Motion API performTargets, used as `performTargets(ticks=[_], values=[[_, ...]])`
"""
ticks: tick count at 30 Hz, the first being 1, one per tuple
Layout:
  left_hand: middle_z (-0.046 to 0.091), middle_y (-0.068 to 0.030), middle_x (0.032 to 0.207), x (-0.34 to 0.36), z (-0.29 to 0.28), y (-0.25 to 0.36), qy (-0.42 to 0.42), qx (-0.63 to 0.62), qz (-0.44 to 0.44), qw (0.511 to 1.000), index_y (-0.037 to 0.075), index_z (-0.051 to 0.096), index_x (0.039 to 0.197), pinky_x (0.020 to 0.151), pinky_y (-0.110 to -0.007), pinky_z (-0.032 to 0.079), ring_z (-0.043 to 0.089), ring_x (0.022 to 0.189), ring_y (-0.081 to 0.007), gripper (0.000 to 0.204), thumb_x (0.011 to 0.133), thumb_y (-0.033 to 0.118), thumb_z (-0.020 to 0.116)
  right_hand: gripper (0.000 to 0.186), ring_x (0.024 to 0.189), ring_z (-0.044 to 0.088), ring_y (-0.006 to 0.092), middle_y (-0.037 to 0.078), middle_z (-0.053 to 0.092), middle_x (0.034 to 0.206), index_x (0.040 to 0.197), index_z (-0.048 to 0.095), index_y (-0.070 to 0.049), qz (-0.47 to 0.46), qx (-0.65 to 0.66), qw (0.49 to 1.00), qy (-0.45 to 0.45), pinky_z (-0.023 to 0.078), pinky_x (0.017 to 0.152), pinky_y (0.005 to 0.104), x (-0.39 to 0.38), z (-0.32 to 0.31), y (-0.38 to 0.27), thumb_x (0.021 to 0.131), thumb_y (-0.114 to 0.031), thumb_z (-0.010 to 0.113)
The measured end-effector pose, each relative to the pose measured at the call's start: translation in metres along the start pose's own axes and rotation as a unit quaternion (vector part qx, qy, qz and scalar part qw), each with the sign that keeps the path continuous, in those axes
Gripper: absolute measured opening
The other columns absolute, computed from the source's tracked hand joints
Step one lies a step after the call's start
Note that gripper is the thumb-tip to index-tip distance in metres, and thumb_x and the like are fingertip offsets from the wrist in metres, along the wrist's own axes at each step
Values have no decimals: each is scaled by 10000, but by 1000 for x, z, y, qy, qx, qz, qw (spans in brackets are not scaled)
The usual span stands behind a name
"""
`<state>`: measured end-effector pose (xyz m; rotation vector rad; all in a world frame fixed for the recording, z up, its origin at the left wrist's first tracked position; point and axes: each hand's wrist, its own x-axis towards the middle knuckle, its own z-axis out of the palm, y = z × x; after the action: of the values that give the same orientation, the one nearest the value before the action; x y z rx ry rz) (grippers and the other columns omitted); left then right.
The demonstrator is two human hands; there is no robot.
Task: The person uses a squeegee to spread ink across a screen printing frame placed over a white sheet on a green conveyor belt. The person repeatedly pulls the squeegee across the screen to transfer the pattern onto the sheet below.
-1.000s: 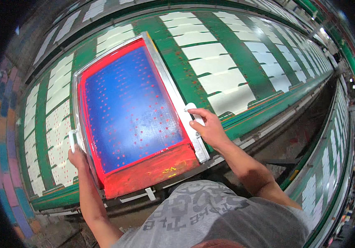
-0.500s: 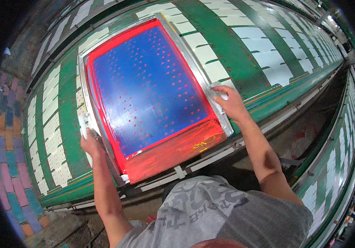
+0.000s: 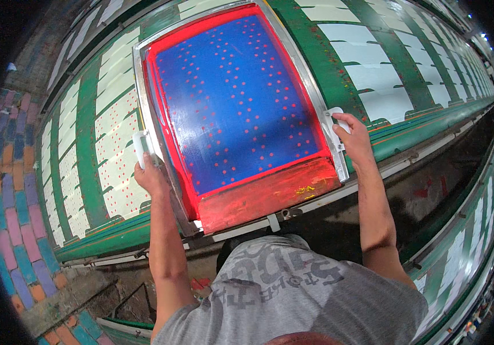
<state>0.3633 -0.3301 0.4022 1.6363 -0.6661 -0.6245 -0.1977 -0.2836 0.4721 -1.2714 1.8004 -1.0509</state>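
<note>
Hand, left: curled around white handle
Hand, right: gripping second white handle
Handles: two
Silver frame: one, blue inside

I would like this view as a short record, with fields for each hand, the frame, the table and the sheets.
Left hand: grips left white handle
Right hand: grips right white handle
Screen-printing frame: metal, over the table; contact unclear
Mesh: blue, red-dotted, red-bordered
Table: green
Left sheets: white, many red-dotted
Right sheets: white, no dots visible
</note>
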Motion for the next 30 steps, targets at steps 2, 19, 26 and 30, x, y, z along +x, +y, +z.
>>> performTargets(ticks=[2, 19, 26, 30], values=[[703, -35, 856, -6, 8, -1, 1, 6, 11, 1000, -17, 730, 1068, 618, -311, 500, 626, 701, -106, 224, 1085, 204, 697, 348, 1250, 694, 264, 148, 772, 1274, 1267, 760, -1, -2, 18, 1000, -2, 481, 1116, 366, 2, -8, 7, 946, -135, 760], [729, -161, 842, -18, 23, -7, 28, 233, 18, 972, -37, 672, 961, 694, -419, 549, 686, 736, -238, 272, 961, 215, 774, 514, 1390, 562, 389, 179, 588, 1508, 1382, 695, -92, -338, -259, 871, -245, 457, 1131, 553, -123, 25, -31, 893, -209, 798], [742, -207, 982, -30, 28, 0, 31, 195, 80, 977, -52, 661, 1119, 786, -460, 578, 739, 850, -326, 284, 917, 147, 678, 511, 1331, 626, 379, 153, 646, 1446, 1401, 697, -105, -426, -359, 800, -225, 490, 1084, 542, -144, 47, -23, 891, -128, 683], [729, -263, 1182, -25, 27, -9, 9, 207, 126, 970, -67, 629, 1306, 937, -491, 568, 732, 1044, -420, 449, 896, 111, 665, 539, 1257, 676, 358, 150, 697, 1355, 1392, 705, -101, -434, -372, 796, -199, 529, 1019, 513, -138, 53, -44, 854, -78, 680]])
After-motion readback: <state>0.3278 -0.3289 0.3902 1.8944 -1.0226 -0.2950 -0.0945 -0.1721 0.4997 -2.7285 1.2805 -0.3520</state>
